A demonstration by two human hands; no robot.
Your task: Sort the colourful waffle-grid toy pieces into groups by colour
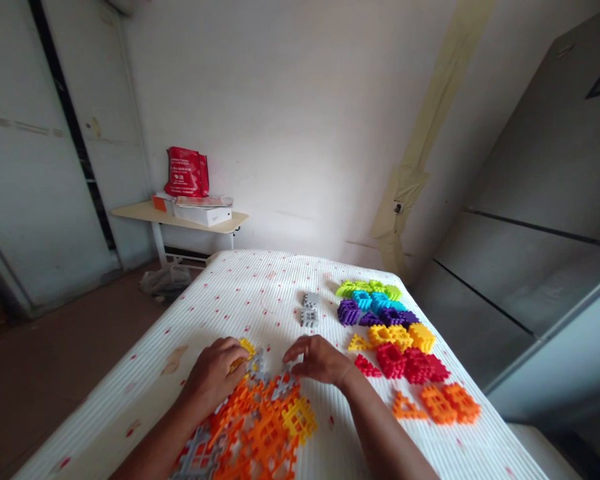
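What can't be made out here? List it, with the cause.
Head view: whether the left hand has a firm grip on the yellow piece; its own fingers hide the contact.
Head view: whether the right hand holds a grey piece; its curled fingers cover the spot.
Head view: the near end of the mixed pile; cut off by the bottom edge.
Head view: small print on the red bag; too small.

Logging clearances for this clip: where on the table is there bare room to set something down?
Bare cloth lies beyond the left hand, left of the gray pieces; a narrow strip separates these from the purple pieces. Crowded: the mixed pile and right-side colored stacks.
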